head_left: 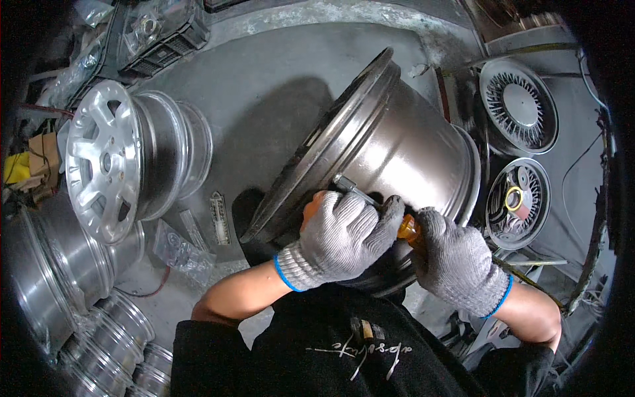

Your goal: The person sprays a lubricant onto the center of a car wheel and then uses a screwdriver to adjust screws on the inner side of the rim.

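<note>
A large grey metal wheel rim [423, 145] leans tilted in front of me, its wide barrel toward my hands. My right hand [456, 261], in a grey knit glove with a blue cuff, is closed around the amber handle of a tool [409, 228]. The tool's thin metal shaft runs up to the left and ends in a short cylindrical head against the barrel. My left hand [347, 235], gloved the same way, is closed with thumb and fingers at the shaft. Something orange shows at its outer edge; I cannot make out what. My fingers partly hide the shaft.
A silver spoked wheel [106, 162] stands at left, with stacked rims [43, 278] below it. At right lie a mesh-spoked wheel [519, 104] and a rim holding small parts [518, 203]. A plastic bag [182, 251] and black crate [165, 49] are also there.
</note>
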Tool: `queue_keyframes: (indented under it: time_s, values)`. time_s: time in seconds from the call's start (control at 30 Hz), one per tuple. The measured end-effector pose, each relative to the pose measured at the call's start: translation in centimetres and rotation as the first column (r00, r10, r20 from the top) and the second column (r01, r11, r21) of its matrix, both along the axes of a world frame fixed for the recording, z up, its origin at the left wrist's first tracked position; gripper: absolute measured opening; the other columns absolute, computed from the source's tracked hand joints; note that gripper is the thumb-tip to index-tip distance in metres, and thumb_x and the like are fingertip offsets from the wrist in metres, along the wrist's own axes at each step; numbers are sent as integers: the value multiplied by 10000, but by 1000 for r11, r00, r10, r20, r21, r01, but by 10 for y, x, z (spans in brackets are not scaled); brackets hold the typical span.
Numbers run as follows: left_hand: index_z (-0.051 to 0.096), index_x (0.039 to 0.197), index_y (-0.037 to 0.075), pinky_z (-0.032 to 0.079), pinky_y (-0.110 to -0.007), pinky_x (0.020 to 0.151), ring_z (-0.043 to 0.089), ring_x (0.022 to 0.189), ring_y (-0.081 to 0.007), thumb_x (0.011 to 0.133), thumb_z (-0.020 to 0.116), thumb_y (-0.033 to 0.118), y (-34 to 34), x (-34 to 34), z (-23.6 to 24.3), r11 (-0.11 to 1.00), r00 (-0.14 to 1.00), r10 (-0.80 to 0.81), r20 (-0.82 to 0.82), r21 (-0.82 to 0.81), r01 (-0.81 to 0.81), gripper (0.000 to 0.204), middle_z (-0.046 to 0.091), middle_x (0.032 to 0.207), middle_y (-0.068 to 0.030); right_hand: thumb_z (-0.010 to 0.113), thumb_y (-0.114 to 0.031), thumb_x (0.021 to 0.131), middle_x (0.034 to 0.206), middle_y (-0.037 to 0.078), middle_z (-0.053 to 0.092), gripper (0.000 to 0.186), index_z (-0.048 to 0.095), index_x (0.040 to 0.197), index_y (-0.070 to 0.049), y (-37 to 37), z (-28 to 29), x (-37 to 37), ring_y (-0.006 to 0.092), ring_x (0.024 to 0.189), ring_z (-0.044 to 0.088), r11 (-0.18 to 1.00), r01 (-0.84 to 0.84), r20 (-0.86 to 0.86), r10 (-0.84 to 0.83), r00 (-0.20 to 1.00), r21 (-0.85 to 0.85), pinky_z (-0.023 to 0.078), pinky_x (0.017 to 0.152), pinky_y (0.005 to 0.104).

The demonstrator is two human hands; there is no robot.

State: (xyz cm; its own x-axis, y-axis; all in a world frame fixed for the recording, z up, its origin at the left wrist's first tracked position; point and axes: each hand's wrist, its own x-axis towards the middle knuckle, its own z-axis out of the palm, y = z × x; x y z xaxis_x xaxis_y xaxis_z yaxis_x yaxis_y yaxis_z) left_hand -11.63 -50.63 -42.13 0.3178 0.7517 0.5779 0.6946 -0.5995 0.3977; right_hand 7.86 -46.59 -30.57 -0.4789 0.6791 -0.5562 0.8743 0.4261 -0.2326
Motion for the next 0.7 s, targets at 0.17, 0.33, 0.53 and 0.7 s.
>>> queue_keyframes:
  time_s: [0.17, 0.33, 0.53, 0.7]
  values:
    - [735, 1175, 82, 402, -383, 674, 591, 760, -171, 778, 682, 200, -6, -3, -4, 1000, 1000, -2, 30, 18, 2, 418, 652, 870, 20, 723, -234, 837, 804, 242, 659, 547, 481, 1247, 34, -6, 12, -4, 459, 697, 678, 954, 171, -76, -195, 978, -245, 558, 598, 517]
    - [748, 1180, 180, 425, -375, 734, 617, 803, -170, 797, 661, 209, -16, -4, -9, 998, 995, -66, 76, -20, 68, 394, 679, 915, 48, 705, -237, 838, 838, 300, 650, 603, 445, 1301, 51, -18, 9, 2, 509, 772, 659, 871, 226, -186, -333, 924, -435, 540, 681, 535]
    - [747, 1191, 200, 426, -386, 771, 635, 857, -172, 819, 647, 208, -20, -5, -8, 993, 992, -72, 105, -84, 81, 385, 706, 983, 54, 720, -274, 834, 804, 291, 641, 607, 458, 1290, 27, -18, 9, 5, 499, 783, 664, 792, 289, -103, -402, 910, -538, 536, 672, 529]
    - [753, 1183, 204, 431, -394, 782, 632, 901, -178, 814, 656, 202, -27, -3, -11, 987, 989, -111, 96, -106, 121, 382, 729, 1086, 51, 735, -305, 834, 795, 280, 642, 623, 467, 1291, 23, -23, 4, 12, 490, 783, 670, 724, 333, -107, -487, 867, -604, 541, 676, 515]
